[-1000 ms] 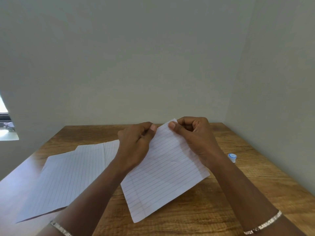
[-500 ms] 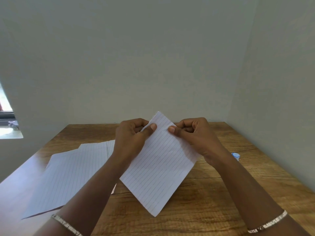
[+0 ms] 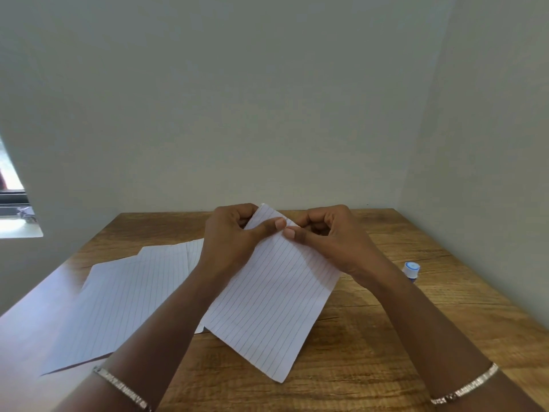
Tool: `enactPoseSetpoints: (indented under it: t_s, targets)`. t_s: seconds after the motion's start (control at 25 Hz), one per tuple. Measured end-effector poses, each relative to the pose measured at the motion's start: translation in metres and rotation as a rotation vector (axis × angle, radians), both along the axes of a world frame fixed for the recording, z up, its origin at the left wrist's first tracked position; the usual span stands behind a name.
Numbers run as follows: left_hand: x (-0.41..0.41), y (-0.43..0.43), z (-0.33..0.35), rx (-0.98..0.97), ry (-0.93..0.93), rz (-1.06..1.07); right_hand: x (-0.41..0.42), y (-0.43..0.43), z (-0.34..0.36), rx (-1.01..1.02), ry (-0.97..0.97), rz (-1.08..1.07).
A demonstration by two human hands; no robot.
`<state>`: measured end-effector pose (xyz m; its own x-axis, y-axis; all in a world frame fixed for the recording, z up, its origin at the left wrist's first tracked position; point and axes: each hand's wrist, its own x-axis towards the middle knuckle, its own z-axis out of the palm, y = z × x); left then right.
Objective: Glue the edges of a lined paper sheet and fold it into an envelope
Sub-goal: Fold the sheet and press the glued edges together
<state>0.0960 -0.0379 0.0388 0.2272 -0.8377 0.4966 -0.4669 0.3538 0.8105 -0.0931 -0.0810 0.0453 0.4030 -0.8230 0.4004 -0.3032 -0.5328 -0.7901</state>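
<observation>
The wooden table (image 3: 386, 337) fills the corner of the room. Loose lined sheets (image 3: 124, 298) lie spread across its left side. The folded lined paper (image 3: 273, 307) hangs tilted over the middle, overlapping those sheets. Its top end is pinched by the left hand (image 3: 231, 242) and the right hand (image 3: 332, 242), fingers curled and thumbs pressed on the front, nearly meeting. A small blue-capped glue bottle (image 3: 411, 270) sits just beyond the right wrist.
</observation>
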Motion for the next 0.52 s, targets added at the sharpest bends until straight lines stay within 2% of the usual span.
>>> enactPoseSetpoints:
  t_s: [0.12, 0.4, 0.52]
  targets:
    - [0.004, 0.002, 0.003, 0.045, 0.094, -0.037, -0.003, -0.004, 0.001, 0.007, 0.025, -0.002]
    - [0.006, 0.003, 0.003, 0.062, 0.105, -0.052, -0.008, -0.006, 0.000, 0.080, 0.039, -0.036]
    - [0.017, 0.000, 0.002, 0.081, 0.250, -0.047, -0.014, -0.010, 0.000, 0.119, -0.028, -0.061]
